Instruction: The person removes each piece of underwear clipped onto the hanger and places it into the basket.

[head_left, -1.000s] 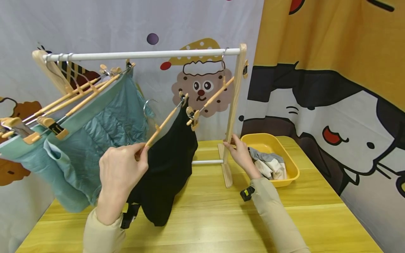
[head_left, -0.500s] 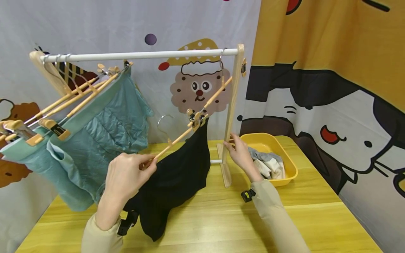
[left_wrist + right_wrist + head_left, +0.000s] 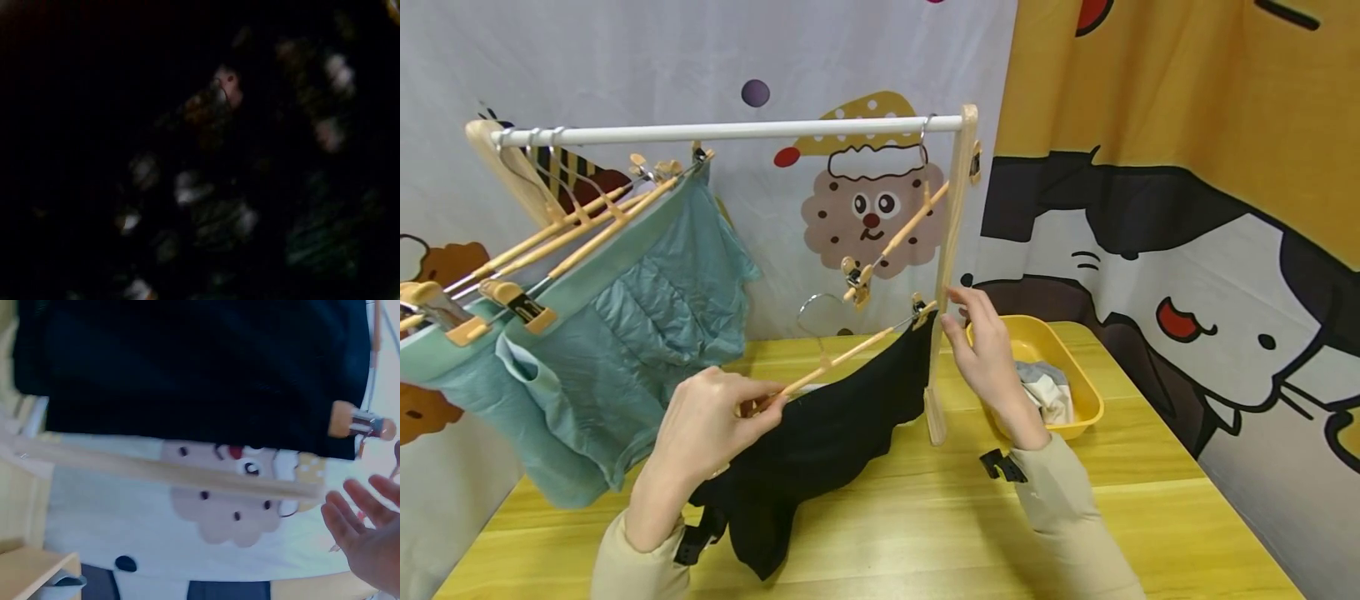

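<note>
My left hand pinches the wooden bar of a clip hanger with a metal hook. From it hangs a black garment, its far corner held by a clip close to the right post of a small clothes rack. Beside that post and the far clip, my right hand has its fingers extended and holds nothing. In the right wrist view the fingers are spread below the clip. The left wrist view is too dark to make out much.
Hangers with teal garments crowd the left of the rack's white rail. A bare clip hanger hangs at its right end. Right of the rack, a yellow basin holds grey and white cloth on the wooden table.
My left hand has moved right and down, swinging the hanger and black garment toward the right post. My right hand has let go of the post and opened.
</note>
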A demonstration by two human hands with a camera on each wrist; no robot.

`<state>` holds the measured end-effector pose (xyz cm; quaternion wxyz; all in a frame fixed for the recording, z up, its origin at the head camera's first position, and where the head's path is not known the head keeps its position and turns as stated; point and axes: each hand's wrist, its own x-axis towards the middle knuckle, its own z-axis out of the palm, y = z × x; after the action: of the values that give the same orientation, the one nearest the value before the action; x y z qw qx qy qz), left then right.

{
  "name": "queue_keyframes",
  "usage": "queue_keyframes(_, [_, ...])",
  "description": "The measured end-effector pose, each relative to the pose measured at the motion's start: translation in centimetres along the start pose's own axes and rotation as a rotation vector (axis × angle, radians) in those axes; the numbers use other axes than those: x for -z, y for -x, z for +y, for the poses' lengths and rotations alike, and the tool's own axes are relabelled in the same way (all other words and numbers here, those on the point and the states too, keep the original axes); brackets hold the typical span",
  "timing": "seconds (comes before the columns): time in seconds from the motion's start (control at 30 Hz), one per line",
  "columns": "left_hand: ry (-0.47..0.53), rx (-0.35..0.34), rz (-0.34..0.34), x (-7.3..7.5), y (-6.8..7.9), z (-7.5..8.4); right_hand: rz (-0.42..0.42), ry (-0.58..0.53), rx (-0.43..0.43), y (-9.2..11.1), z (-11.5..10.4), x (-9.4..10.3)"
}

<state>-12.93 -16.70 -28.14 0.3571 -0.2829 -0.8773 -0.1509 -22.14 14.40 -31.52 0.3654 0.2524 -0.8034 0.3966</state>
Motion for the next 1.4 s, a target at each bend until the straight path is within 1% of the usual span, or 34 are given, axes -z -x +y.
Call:
queue_keyframes(0.13, [0.048, -0.047, -0.003, 0.0, 0.1, 0.1, -0.091, -0.038, 0.036, -0.2, -1.2, 0.6])
queue_keyframes(0.23, [0.08, -0.073, 0.001, -0.1, 0.1, 0.1, -0.138, -0.038, 0.032, -0.1, -1.7, 0.9])
queue_keyframes(0.37, [0.113, -0.114, 0.015, -0.2, 0.1, 0.2, -0.172, -0.035, 0.016, 0.0, -2.1, 1.4])
queue_keyframes(0.53, [0.141, -0.146, 0.03, -0.2, -0.1, 0.3, -0.211, -0.048, -0.028, 0.3, -2.4, 2.4])
queue_keyframes(0.63, [0.146, -0.151, 0.022, -0.2, -0.2, 0.3, -0.23, -0.046, -0.042, 0.5, -2.6, 3.0])
queue_keyframes(0.7, [0.148, -0.149, 0.003, -0.2, -0.2, 0.2, -0.239, -0.039, -0.042, 0.6, -2.6, 3.4])
queue_keyframes(0.83, [0.162, -0.153, -0.036, -0.1, -0.3, 0.2, -0.229, -0.049, -0.052, 0.9, -2.6, 3.8])
queue_keyframes(0.9, [0.177, -0.161, -0.046, 0.0, -0.4, 0.1, -0.211, -0.081, -0.047, 1.0, -2.6, 4.0])
queue_keyframes(1.03, [0.211, -0.177, -0.05, 0.1, -0.5, 0.1, -0.165, -0.139, -0.018, 1.1, -2.7, 4.2])
queue_keyframes(1.13, [0.233, -0.187, -0.05, 0.1, -0.6, 0.1, -0.141, -0.174, -0.016, 1.1, -2.9, 4.4])
queue_keyframes(1.3, [0.239, -0.22, -0.042, 0.1, -0.8, 0.0, -0.124, -0.235, -0.088, 1.0, -3.4, 4.5])
queue_keyframes(1.4, [0.229, -0.247, -0.026, 0.0, -0.8, -0.1, -0.108, -0.25, -0.127, 1.0, -3.7, 4.6])
